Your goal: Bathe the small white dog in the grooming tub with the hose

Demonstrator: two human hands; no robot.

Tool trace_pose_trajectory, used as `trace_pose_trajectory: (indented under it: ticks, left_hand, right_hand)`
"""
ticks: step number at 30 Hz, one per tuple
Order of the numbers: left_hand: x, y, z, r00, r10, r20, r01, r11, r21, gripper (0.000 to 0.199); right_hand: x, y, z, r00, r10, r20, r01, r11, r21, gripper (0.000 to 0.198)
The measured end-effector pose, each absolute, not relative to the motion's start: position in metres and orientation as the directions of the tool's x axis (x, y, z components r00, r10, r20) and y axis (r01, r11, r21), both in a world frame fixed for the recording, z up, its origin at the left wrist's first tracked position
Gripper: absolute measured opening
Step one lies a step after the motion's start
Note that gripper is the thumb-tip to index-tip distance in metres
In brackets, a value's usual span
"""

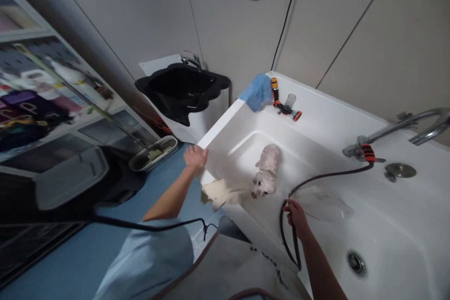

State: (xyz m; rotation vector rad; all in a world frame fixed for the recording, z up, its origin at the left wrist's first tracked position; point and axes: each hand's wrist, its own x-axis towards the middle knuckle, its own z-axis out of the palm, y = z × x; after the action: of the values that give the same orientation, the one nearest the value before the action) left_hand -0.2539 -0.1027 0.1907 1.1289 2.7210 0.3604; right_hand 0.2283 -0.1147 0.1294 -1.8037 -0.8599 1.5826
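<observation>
My left hand point(196, 157) lies on the rim of the white bathtub point(220, 124) near its left corner, fingers spread over the edge and nothing held. In my right hand point(296, 218) is a dark hose point(326, 174), with the fingers closed around it. The hose loops below my hand and runs up to the tap by a red-and-black connector point(368, 153). A small wet white dog point(269, 168) stands in the tub between my hands, its head toward me. Water appears to spread over the tub floor right of my right hand. A cream cloth point(223, 192) hangs over the near rim.
A blue towel point(256, 93) drapes over the far corner beside an orange-and-black sprayer point(286, 108). The chrome faucet point(404, 126) and drain point(356, 262) are on the right. A black basin point(183, 86) stands beyond the tub; shelves with bottles point(70, 75) are at left.
</observation>
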Motion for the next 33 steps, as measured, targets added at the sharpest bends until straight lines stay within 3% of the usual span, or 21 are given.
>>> trace_pose_trajectory:
  ticks: [5,11,13,17,19,20,23,27,33]
  left_hand:
    - [-0.219,0.065,0.224,-0.536,0.841,0.077,0.805,0.482,0.346,0.083]
    - [-0.195,0.183,0.267,-0.451,0.878,0.163,0.801,0.318,0.507,0.074]
    - [-0.171,0.178,0.258,-0.367,0.923,0.117,0.771,0.231,0.594,0.07]
    - [-0.076,0.129,0.214,-0.116,0.984,-0.133,0.663,0.177,0.728,0.048]
    - [-0.014,0.099,0.191,0.037,0.919,-0.394,0.304,0.365,0.88,0.056]
    - [0.018,0.084,0.182,0.168,0.856,-0.488,0.133,0.471,0.872,0.065]
    - [0.102,0.045,0.166,0.421,0.657,-0.626,-0.12,0.724,0.68,0.073]
    - [0.185,0.01,0.151,0.423,0.531,-0.734,-0.064,0.826,0.56,0.057]
    - [0.257,-0.044,0.125,0.432,0.506,-0.746,0.214,0.746,0.631,0.036]
  right_hand:
    - [0.222,-0.116,0.119,0.133,0.755,-0.643,0.032,-0.651,-0.758,0.045]
    - [0.217,-0.124,0.104,0.255,0.754,-0.605,-0.015,-0.622,-0.783,0.043]
    - [0.215,-0.123,0.104,0.242,0.76,-0.604,-0.011,-0.62,-0.785,0.042]
    - [0.201,-0.112,0.12,0.235,0.742,-0.628,-0.007,-0.644,-0.765,0.034]
    - [0.194,-0.107,0.137,0.288,0.733,-0.617,-0.032,-0.636,-0.771,0.031]
    - [0.192,-0.106,0.145,0.321,0.734,-0.598,-0.055,-0.616,-0.786,0.031]
    - [0.202,-0.111,0.169,0.315,0.775,-0.548,-0.152,-0.528,-0.835,0.034]
    - [0.24,-0.133,0.181,0.29,0.725,-0.625,-0.306,-0.548,-0.778,0.029]
    - [0.281,-0.16,0.169,0.34,0.665,-0.665,-0.51,-0.463,-0.724,0.019]
